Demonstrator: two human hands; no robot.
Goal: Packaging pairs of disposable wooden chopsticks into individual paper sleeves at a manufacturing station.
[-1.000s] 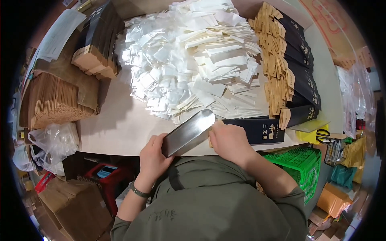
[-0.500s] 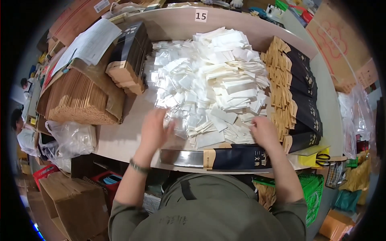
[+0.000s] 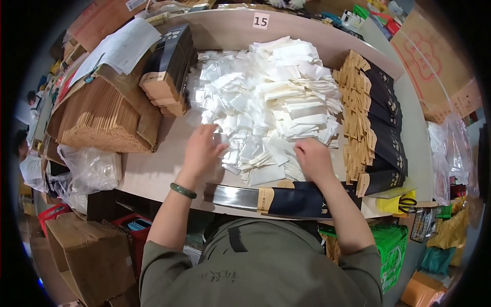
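Observation:
My left hand [image 3: 201, 152] is at the left edge of a heap of small shiny clear sachets [image 3: 235, 102]. Its thumb and fingers curl round one small clear sachet [image 3: 220, 138]. My right hand [image 3: 313, 159] hovers at the near side of a pile of flat white packets [image 3: 302, 107], fingertips pinched together. Whatever lies in that pinch is hidden. Just below it, dark pouches with tan ends [image 3: 294, 198] lie along the table's front edge, partly covered by my right forearm. A metal strip [image 3: 230, 196] sticks out at their left.
At the right stand rows of filled black and tan pouches [image 3: 378, 117]. Flat black pouches [image 3: 166, 66] and a box of brown cardboard sheets [image 3: 102, 117] stand at the left. Scissors [image 3: 407, 205] rest in a yellow holder [image 3: 388, 203] at the front right corner. A raised board edges the back.
My left hand has moved slightly up along the clear sachets. My right hand has shifted left and a little up, from beside the white packets to their near side.

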